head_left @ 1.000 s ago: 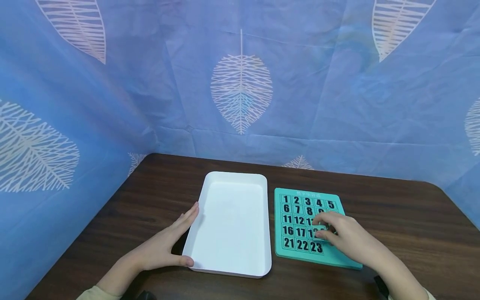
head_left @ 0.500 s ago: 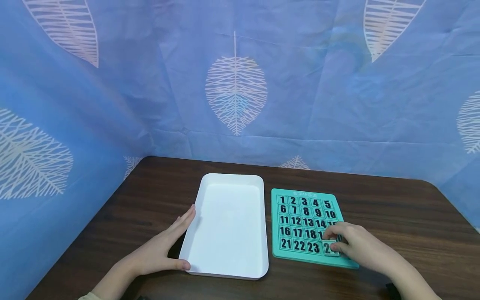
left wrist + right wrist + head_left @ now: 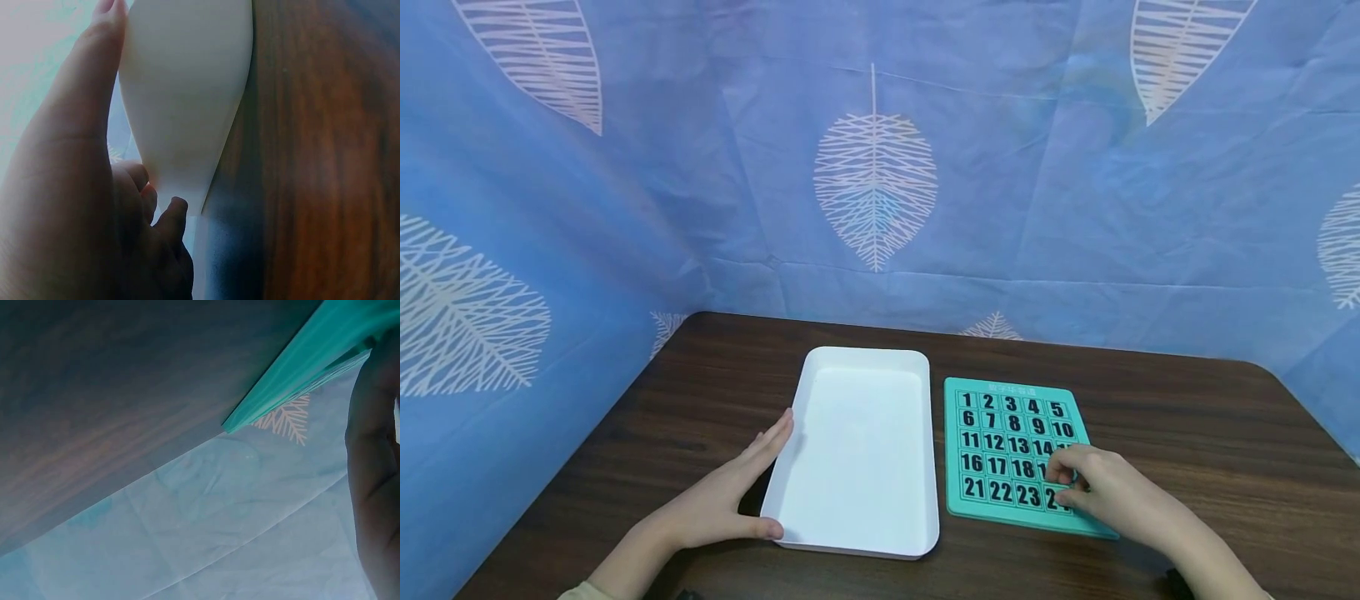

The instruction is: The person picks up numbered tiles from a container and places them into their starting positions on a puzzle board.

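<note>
My left hand (image 3: 722,500) lies along the left side of a white rectangular tray (image 3: 859,546), thumb and fingers spread and fairly straight. In the left wrist view, the thumb (image 3: 87,81) and fingertips meet the tray's side wall (image 3: 181,94). A turquoise number puzzle board (image 3: 1022,518) lies right of the tray, its tiles in numbered rows. Over its lower right part, my right hand (image 3: 1112,492) pinches the 24 tile (image 3: 1051,498) with bent thumb and fingers. That hand hides the tiles at the right end of the lower rows.
Both items stand on a dark wooden table (image 3: 737,367), a narrow strip of wood between them. Behind and to the left hangs a blue cloth (image 3: 1000,208) with white leaf prints. The board's edge (image 3: 281,375) shows in the right wrist view.
My right hand has moved toward me and slightly right, from the middle rows to the bottom row, where the 24 tile now sits lower in the board. The left hand stays at the tray.
</note>
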Demonstrator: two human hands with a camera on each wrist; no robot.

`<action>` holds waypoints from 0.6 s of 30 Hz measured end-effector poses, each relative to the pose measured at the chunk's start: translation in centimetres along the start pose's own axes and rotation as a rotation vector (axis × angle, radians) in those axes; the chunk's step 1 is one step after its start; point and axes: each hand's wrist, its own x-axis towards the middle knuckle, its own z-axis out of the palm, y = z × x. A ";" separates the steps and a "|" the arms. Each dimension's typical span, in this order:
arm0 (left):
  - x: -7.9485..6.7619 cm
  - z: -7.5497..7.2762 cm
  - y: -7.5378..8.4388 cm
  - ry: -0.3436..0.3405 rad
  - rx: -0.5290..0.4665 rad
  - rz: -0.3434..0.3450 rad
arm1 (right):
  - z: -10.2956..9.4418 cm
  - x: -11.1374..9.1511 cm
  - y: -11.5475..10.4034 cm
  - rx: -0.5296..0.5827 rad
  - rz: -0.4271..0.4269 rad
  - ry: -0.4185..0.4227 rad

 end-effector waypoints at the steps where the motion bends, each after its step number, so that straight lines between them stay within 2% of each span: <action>1: 0.0 0.0 0.0 0.001 0.002 -0.002 | 0.0 0.0 0.0 -0.002 0.004 0.002; 12: 0.0 -0.1 0.2 0.005 0.011 0.013 | 0.0 -0.1 -0.1 -0.033 0.024 0.046; 16: 0.1 -0.5 0.5 0.022 0.046 0.005 | -0.9 -0.2 -0.1 -0.079 0.082 0.129; 18: 0.3 -0.8 0.7 0.063 0.109 -0.015 | -1.5 -0.4 0.3 -0.148 0.103 0.178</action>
